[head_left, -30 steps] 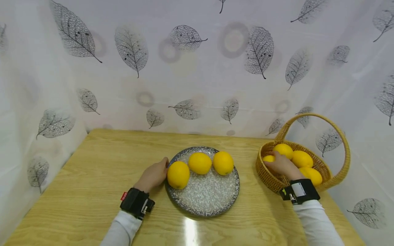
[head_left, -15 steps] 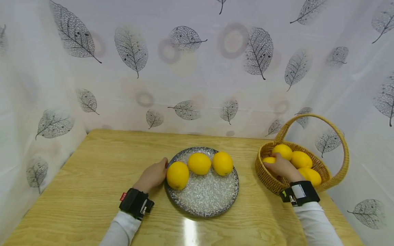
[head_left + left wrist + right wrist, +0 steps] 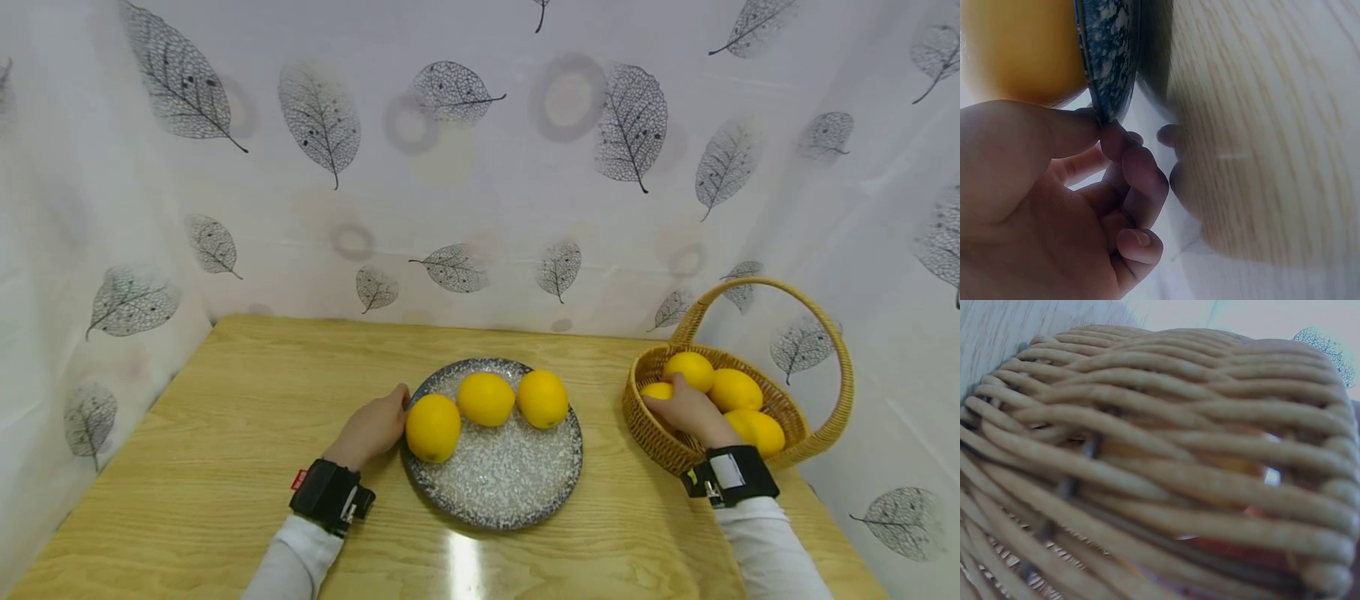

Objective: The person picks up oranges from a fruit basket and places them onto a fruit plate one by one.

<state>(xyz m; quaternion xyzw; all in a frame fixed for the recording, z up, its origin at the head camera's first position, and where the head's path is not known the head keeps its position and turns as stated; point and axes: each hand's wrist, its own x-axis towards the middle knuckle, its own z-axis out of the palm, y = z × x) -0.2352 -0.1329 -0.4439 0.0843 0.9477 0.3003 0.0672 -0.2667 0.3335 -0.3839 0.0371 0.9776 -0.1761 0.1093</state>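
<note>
A round speckled grey plate (image 3: 510,479) with a dark rim lies on the table. Three yellow lemons sit on it: a left lemon (image 3: 433,428), a middle lemon (image 3: 486,398) and a right lemon (image 3: 543,399). My left hand (image 3: 372,429) pinches the plate's left rim; in the left wrist view the thumb is above the rim (image 3: 1109,62) and curled fingers (image 3: 1141,172) are below. Inside the wicker basket (image 3: 651,433) my right hand (image 3: 692,408) grips a lemon (image 3: 655,390) at the left wall. Its fingertips are hidden, and basket weave (image 3: 1166,437) fills the right wrist view.
Several other lemons (image 3: 735,389) lie in the basket behind and right of my right hand. The basket's tall handle (image 3: 795,292) arches over them. A leaf-print curtain (image 3: 480,208) borders the back and sides of the wooden table (image 3: 247,417).
My right hand has shifted very slightly around the lemon at the basket's left wall, and a bit more of that lemon shows. The left hand and the plate stay where they were.
</note>
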